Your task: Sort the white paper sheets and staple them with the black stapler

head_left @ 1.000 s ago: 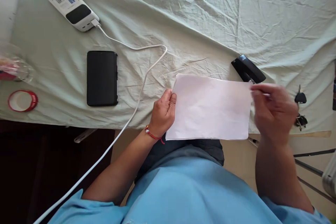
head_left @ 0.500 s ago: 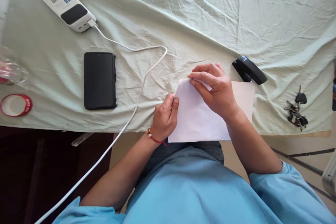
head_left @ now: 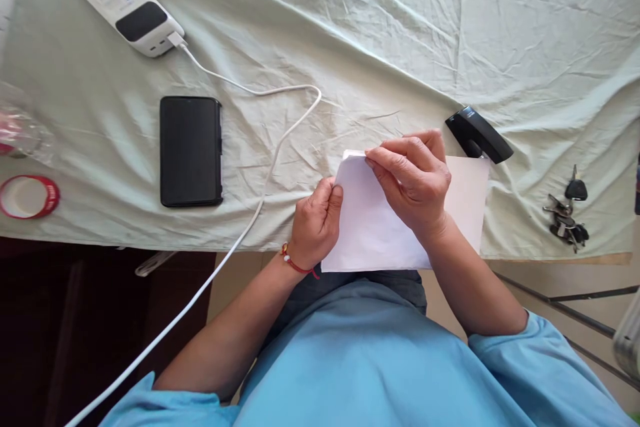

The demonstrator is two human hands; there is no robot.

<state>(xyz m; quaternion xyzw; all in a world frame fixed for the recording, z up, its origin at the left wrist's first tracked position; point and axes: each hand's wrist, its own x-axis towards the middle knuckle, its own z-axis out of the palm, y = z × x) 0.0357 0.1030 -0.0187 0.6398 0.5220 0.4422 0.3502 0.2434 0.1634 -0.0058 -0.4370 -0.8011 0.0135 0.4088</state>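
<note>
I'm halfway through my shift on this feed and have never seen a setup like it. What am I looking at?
There is no machine here, just a person's bare hands. One camera, worn on the head, looks forward and down; the blue shirt is the wearer's. The left hand grips the left edge of white paper; the right hand pinches near its top left corner. On the pale green cloth lie what looks like a power bank with a white cable plugged in, a black phone, a red ring, perhaps tape, what looks like a black stapler, and keys.
</note>
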